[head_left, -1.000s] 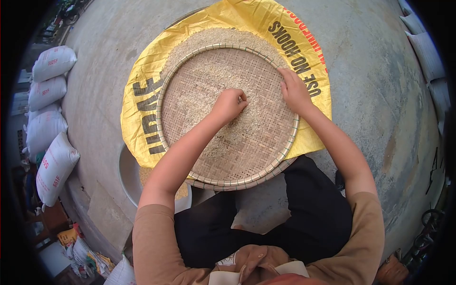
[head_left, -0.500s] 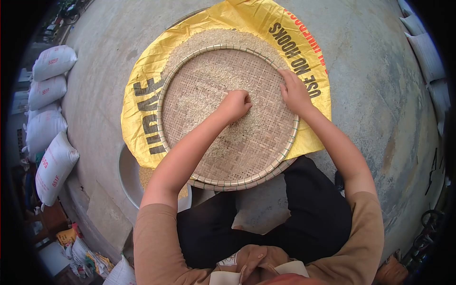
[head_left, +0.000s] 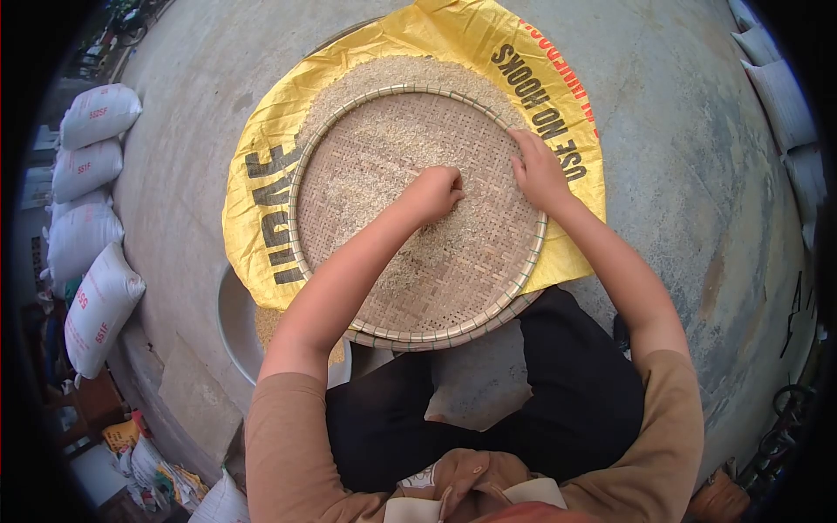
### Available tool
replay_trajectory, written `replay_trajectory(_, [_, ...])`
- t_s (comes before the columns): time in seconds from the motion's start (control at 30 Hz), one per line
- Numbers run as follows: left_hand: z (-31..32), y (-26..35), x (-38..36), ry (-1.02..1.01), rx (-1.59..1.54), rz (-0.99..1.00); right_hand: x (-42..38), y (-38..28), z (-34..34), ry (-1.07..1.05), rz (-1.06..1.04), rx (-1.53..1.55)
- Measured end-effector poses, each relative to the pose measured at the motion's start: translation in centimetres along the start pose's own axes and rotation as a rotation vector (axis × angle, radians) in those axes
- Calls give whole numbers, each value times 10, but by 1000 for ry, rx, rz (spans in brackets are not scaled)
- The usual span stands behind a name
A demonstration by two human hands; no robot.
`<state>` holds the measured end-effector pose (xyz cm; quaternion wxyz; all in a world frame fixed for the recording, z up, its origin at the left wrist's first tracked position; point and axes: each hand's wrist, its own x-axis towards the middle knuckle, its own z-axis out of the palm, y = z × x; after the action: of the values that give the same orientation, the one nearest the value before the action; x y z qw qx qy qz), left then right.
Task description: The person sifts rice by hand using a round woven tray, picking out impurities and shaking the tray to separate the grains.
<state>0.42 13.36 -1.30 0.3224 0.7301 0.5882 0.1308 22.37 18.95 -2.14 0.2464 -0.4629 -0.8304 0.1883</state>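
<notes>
A round woven bamboo winnowing tray [head_left: 418, 309] lies over my lap, with pale grains [head_left: 366, 192] spread thinly across its middle and left. My left hand [head_left: 434, 193] is over the grains near the tray's centre, its fingers curled together; what is between the fingertips is too small to make out. At the tray's upper right, my right hand [head_left: 539, 170] grips the rim, thumb on the inner side. Under the tray lies a yellow printed sack [head_left: 261, 231], with more grain [head_left: 375, 77] heaped along the far edge.
A metal basin [head_left: 234, 318] holding golden grain stands on the left, partly hidden by my left arm. Stuffed white sacks [head_left: 100, 118] are stacked at far left, and others [head_left: 780, 100] line the right. Around me is a concrete floor [head_left: 689, 166].
Very little differs. The view has shifted slightly, and both hands keep nearly the same places on the tray.
</notes>
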Motion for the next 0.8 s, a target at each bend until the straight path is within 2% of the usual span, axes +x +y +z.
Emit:
replay_trajectory(0.13, [-2, -2, 0, -29, -62, -84, 0, -1, -1, -3, 5, -2])
replay_trajectory(0.3, [-22, 4, -4, -102, -412, -354, 0, -3, -3, -23, 17, 26])
replay_trajectory(0.33, [-24, 3, -4, -103, -412, -352, 0, -2, -3, -18, 8, 22])
replay_trajectory(0.4, [-28, 2, -5, -167, -878, -464, 0, -1, -2, -18, 8, 23])
replay_trajectory(0.43, [-28, -1, -6, -167, -877, -464, 0, 0, -1, -18, 6, 25])
replay_trajectory(0.5, [-28, -5, -7, -215, -1303, -484, 0, 1, 0, -14, 5, 20])
replay_trajectory(0.63, [-26, -2, -10, -243, -1338, -497, 0, 2, 0, -9, 1, 15])
replay_trajectory(0.7, [-25, 1, -10, -175, -1021, -506, 0, 0, -1, -14, 7, 17])
replay_trajectory(0.73, [-24, 2, -10, -176, -1020, -507, 0, 0, -1, -18, 13, 20])
replay_trajectory(0.8, [-22, 3, -8, -37, -708, -506, 0, 1, 0, -13, 11, 11])
